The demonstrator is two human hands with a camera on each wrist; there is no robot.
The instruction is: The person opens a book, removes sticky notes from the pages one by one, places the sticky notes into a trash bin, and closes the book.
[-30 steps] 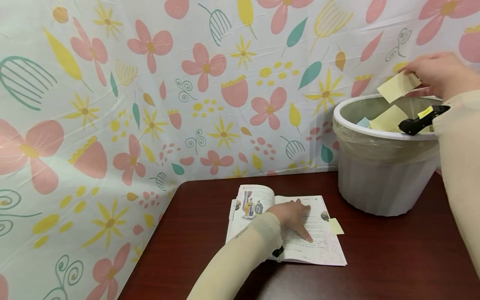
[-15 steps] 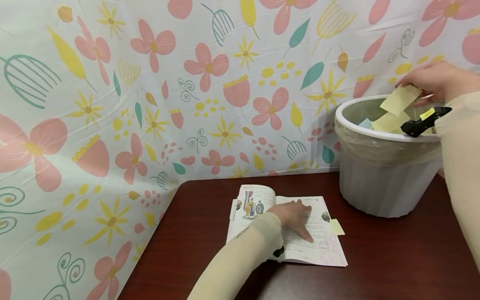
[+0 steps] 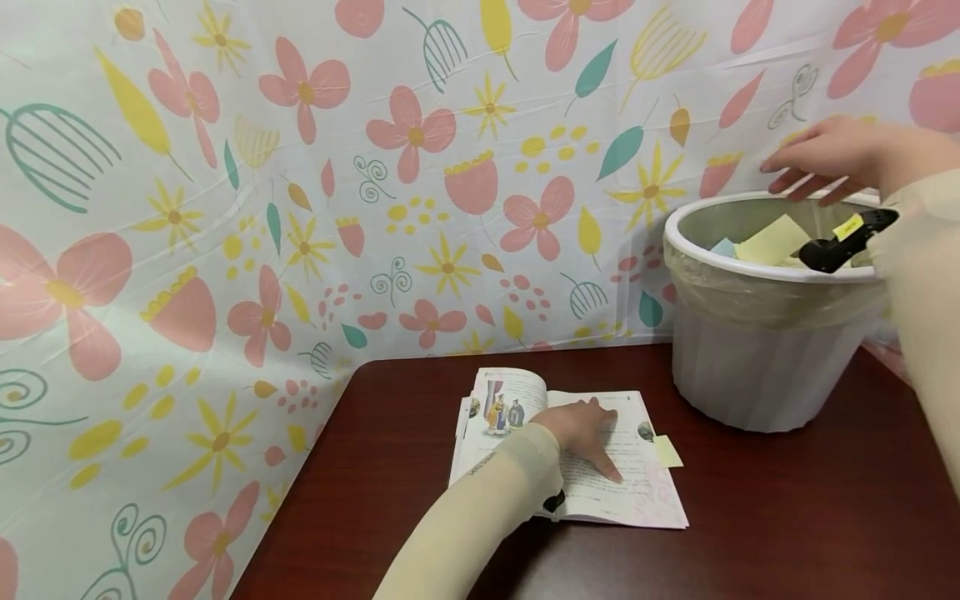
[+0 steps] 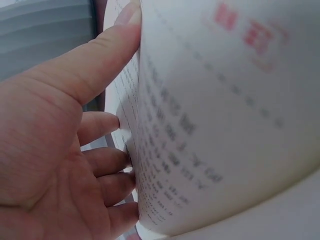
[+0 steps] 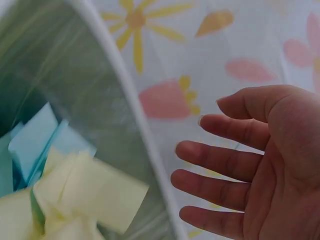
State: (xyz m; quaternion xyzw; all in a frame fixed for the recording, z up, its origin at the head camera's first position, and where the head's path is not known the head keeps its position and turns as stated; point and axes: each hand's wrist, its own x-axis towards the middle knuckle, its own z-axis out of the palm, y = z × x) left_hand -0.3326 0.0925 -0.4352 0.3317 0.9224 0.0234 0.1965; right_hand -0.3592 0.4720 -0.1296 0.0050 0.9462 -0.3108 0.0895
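An open book [image 3: 648, 504] lies on the table, with a picture of two robed figures on its left page. My left hand [image 3: 585, 433] rests on the right page, fingers spread; in the left wrist view its thumb and fingertips [image 4: 120, 187] touch the paper. Over the rim of a grey waste bin [image 3: 742, 367], my right hand [image 3: 843, 158] holds nothing, its fingers apart and relaxed. Yellow sticky notes [image 5: 107, 192] and blue notes [image 5: 37, 137] lie inside the bin. A small yellow sticky note [image 3: 667, 451] juts out from the book's right edge.
The dark red-brown table [image 3: 390, 450] backs onto a flower-patterned cloth [image 3: 420, 208]. A thin plastic liner [image 3: 750, 293] folds over the bin's white rim. A black camera mount [image 3: 847, 240] sits at my right wrist, overlapping the bin's rim in the head view.
My right hand has let go of a yellow sticky note over the bin, and its fingers have loosened. The left hand has stayed on the book.
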